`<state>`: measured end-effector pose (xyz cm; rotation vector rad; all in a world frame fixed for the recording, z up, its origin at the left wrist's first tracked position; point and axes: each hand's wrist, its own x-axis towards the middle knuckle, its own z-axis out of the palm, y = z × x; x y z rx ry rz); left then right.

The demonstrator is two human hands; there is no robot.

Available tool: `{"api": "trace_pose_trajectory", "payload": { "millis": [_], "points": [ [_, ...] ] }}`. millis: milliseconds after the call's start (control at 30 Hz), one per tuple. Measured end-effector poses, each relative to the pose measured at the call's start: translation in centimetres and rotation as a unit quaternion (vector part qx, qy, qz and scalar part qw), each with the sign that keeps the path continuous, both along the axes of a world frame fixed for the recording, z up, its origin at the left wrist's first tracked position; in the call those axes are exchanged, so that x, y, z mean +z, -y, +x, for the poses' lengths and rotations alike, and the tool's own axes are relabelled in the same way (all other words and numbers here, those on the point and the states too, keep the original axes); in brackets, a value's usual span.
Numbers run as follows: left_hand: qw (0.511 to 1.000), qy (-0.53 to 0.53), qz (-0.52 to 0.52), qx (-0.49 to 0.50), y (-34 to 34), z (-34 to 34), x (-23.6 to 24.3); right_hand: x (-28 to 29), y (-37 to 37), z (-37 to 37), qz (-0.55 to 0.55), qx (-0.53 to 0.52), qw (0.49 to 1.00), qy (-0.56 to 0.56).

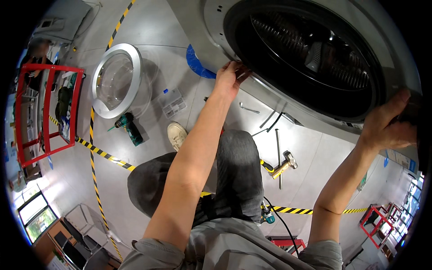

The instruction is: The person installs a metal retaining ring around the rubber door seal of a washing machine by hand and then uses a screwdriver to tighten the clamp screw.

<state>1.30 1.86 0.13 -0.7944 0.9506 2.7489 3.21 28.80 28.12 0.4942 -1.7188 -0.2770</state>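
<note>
A grey front-loading washing machine point(193, 20) fills the upper right, its round opening showing a dark rubber rim point(234, 36) and metal drum point(292, 40). My left hand point(228, 80) curls its fingers at the lower left edge of the front panel, below the opening. My right hand point(389, 121) grips the machine's right edge, level with the lower part of the opening; some fingertips are lost against the dark side. The detached round door point(119, 51) lies on the floor to the left. A blue strip point(198, 63) lies beside the machine, left of my left hand.
A drill point(132, 130), parts box point(173, 103), wrench point(249, 109), long bar point(278, 141), hammer point(283, 166) and second drill point(267, 216) lie around my knees on the floor point(301, 184). Red racks point(45, 67) point(373, 227) stand at both sides, chairs point(78, 238) lower left. Another person point(33, 58) is at far left.
</note>
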Motion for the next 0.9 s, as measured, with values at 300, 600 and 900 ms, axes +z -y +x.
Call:
{"api": "trace_pose_trajectory", "payload": {
  "millis": [300,600,900],
  "points": [
    [0.998,-0.028,-0.046,-0.036,0.9,0.0,-0.3,0.7,0.4,1.0,-0.064,0.111,0.989,0.075],
    [0.99,-0.042,-0.116,-0.066,1.3,0.1,0.9,-20.9,15.9,2.7,-0.303,0.117,0.823,0.466],
    [0.992,-0.04,-0.094,-0.079,2.0,0.1,0.2,-27.8,19.0,0.8,-0.329,0.091,0.846,0.41]
  ]
}}
